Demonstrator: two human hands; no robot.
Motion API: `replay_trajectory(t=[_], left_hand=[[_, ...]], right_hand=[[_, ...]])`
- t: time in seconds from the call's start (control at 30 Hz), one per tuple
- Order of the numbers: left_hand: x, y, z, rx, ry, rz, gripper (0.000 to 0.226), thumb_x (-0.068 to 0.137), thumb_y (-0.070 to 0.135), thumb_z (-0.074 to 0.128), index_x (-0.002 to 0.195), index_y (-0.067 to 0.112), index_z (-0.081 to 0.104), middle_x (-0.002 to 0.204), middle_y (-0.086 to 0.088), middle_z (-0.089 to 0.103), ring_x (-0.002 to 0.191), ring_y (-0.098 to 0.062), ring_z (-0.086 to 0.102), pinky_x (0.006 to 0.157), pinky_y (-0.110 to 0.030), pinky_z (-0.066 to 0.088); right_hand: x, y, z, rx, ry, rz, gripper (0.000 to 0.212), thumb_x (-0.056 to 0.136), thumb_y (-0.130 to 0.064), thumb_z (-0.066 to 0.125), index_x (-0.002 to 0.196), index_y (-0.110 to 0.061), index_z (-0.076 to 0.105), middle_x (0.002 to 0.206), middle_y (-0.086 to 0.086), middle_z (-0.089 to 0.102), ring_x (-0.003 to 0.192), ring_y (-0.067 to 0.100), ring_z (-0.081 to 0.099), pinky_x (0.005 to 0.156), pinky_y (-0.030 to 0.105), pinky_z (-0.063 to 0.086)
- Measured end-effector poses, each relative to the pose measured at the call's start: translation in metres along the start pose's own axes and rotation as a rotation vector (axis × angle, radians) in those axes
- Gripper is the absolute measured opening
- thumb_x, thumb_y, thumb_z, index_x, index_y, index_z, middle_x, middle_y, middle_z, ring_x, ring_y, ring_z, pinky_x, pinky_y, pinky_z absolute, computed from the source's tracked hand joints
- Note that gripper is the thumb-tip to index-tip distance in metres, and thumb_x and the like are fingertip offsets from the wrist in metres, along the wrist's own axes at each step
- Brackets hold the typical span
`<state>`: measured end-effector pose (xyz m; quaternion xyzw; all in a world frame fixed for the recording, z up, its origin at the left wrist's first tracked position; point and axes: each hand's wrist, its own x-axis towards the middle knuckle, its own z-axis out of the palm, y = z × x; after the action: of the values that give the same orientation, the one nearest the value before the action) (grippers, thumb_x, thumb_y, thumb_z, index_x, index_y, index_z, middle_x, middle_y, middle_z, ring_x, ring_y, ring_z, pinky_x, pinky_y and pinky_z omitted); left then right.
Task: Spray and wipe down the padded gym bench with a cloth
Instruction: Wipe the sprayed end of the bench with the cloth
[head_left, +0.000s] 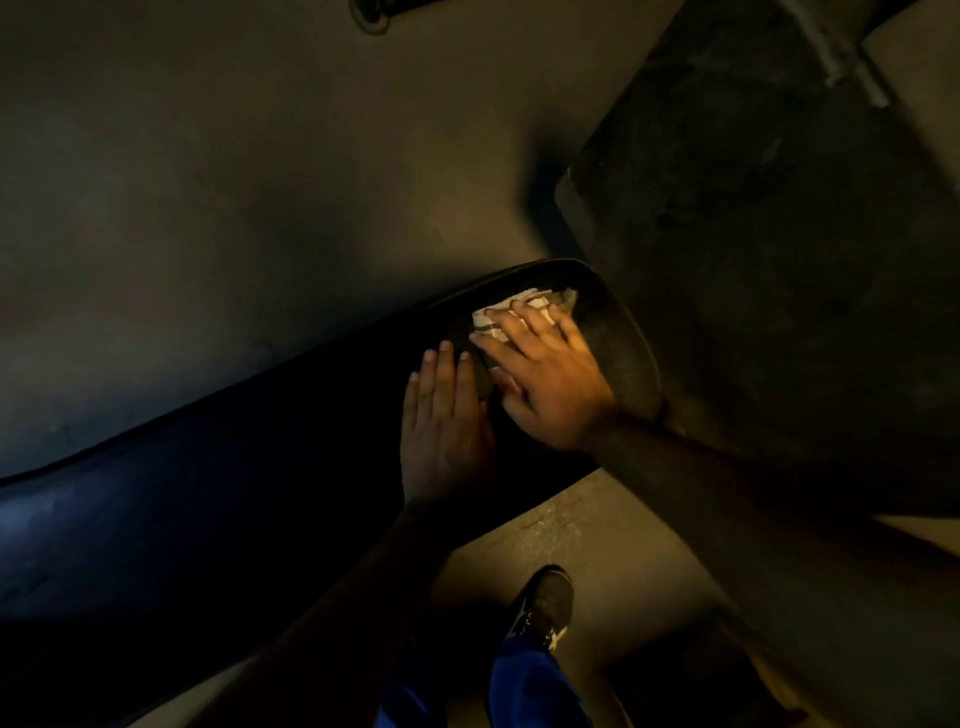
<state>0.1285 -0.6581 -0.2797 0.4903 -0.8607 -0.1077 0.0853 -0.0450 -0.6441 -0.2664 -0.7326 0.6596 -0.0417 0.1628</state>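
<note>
1. Padded bench (208, 519): a long, dark, glossy pad crossing the view from the lower left to a rounded end just right of centre. The light is dim, and most of the surface reads as near black with a faint blue sheen.

2. Floor (234, 182): plain, dull grey-brown, filling the upper left beyond the far edge of the bench.

3. Left hand (441, 431): laid flat on the bench top, palm down, fingers straight and close together, pointing away from the person. It holds nothing. It lies just beside the right hand, on its left.

4. Cloth (511, 312): pale and crumpled, lying on the bench near the rounded end. Only its far part shows beyond the fingertips; the rest is covered by the right hand.

5. Right hand (545, 379): pressed palm down on the cloth, fingers straight and slightly spread, angled toward the upper left. Whether the thumb tucks under the cloth edge cannot be told in this light.

6. Shoe (545, 605) and blue trouser leg (530, 686): below the bench end, standing on a lighter patch of floor.

7. Dark slab (779, 234): a large, dull black surface, possibly a mat or another pad, filling the right side beyond the bench end.
</note>
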Motion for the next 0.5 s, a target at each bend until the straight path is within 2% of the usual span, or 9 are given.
replay_trajectory(t=[0.03,0.07,0.17,0.2,0.27,0.33,0.37,0.47,0.5], left_hand=[[0.000,0.004,0.003,-0.002,-0.015,0.038,0.053,0.097,0.029,0.040,0.142,0.003,0.045,0.151,-0.020,0.038,0.143,-0.033,0.033,0.117,-0.047,0.025],[0.001,0.006,0.005,0.013,-0.019,0.071,0.053,0.096,0.029,0.041,0.142,0.004,0.045,0.151,-0.020,0.038,0.143,-0.033,0.033,0.117,-0.047,0.024],[0.004,0.003,0.014,0.057,-0.002,0.083,0.053,0.097,0.031,0.041,0.143,0.004,0.045,0.151,-0.019,0.039,0.143,-0.033,0.033,0.117,-0.047,0.023],[0.002,0.001,0.015,0.055,0.018,0.089,0.052,0.097,0.030,0.041,0.142,0.004,0.046,0.151,-0.020,0.039,0.142,-0.033,0.033,0.117,-0.047,0.024],[-0.002,0.001,0.015,0.062,0.075,0.126,0.050,0.099,0.029,0.042,0.140,0.002,0.049,0.150,-0.020,0.041,0.141,-0.034,0.036,0.115,-0.049,0.029],[0.000,0.002,0.015,0.071,0.066,0.123,0.049,0.098,0.028,0.043,0.140,0.003,0.049,0.150,-0.020,0.041,0.141,-0.034,0.037,0.114,-0.049,0.030],[0.001,0.003,0.014,0.069,0.050,0.101,0.050,0.098,0.028,0.043,0.141,0.003,0.048,0.150,-0.020,0.040,0.141,-0.034,0.035,0.115,-0.049,0.029],[-0.002,0.006,0.013,0.073,0.011,0.063,0.051,0.099,0.029,0.042,0.145,0.006,0.043,0.153,-0.018,0.036,0.144,-0.032,0.030,0.116,-0.048,0.027],[-0.002,0.006,0.013,0.071,0.012,0.073,0.051,0.099,0.029,0.042,0.144,0.006,0.044,0.153,-0.018,0.036,0.144,-0.032,0.030,0.116,-0.049,0.028]], right_hand=[[0.000,0.013,-0.003,-0.022,0.022,-0.036,0.059,0.093,-0.043,0.045,0.151,-0.033,0.040,0.160,-0.001,0.039,0.151,0.026,0.029,0.122,0.054,0.020],[0.009,0.024,-0.008,-0.044,0.050,0.018,0.059,0.091,-0.044,0.045,0.149,-0.032,0.043,0.158,0.000,0.042,0.150,0.026,0.031,0.121,0.052,0.022],[0.055,0.034,-0.022,0.062,0.155,0.481,0.058,0.088,-0.045,0.039,0.141,-0.026,0.054,0.145,0.003,0.055,0.141,0.031,0.042,0.117,0.053,0.027],[0.057,0.028,-0.022,0.078,0.162,0.518,0.060,0.087,-0.046,0.037,0.140,-0.025,0.056,0.143,0.004,0.056,0.140,0.032,0.044,0.117,0.056,0.027],[0.032,0.017,-0.018,0.038,0.098,0.309,0.060,0.087,-0.046,0.038,0.142,-0.027,0.054,0.149,0.003,0.052,0.142,0.032,0.040,0.118,0.060,0.024],[-0.008,0.038,-0.014,-0.015,0.022,0.054,0.060,0.088,-0.045,0.046,0.146,-0.031,0.048,0.156,0.000,0.044,0.147,0.027,0.034,0.121,0.054,0.022],[-0.013,0.055,-0.016,-0.006,0.028,0.042,0.061,0.087,-0.044,0.048,0.147,-0.030,0.047,0.157,0.000,0.043,0.147,0.027,0.034,0.121,0.052,0.024],[0.000,0.068,-0.019,0.125,0.121,0.407,0.056,0.093,-0.049,0.043,0.146,-0.030,0.048,0.155,0.003,0.045,0.143,0.032,0.040,0.116,0.054,0.032],[-0.001,0.053,-0.014,0.080,0.117,0.420,0.056,0.095,-0.054,0.040,0.146,-0.032,0.047,0.157,0.002,0.043,0.145,0.032,0.037,0.116,0.056,0.029]])
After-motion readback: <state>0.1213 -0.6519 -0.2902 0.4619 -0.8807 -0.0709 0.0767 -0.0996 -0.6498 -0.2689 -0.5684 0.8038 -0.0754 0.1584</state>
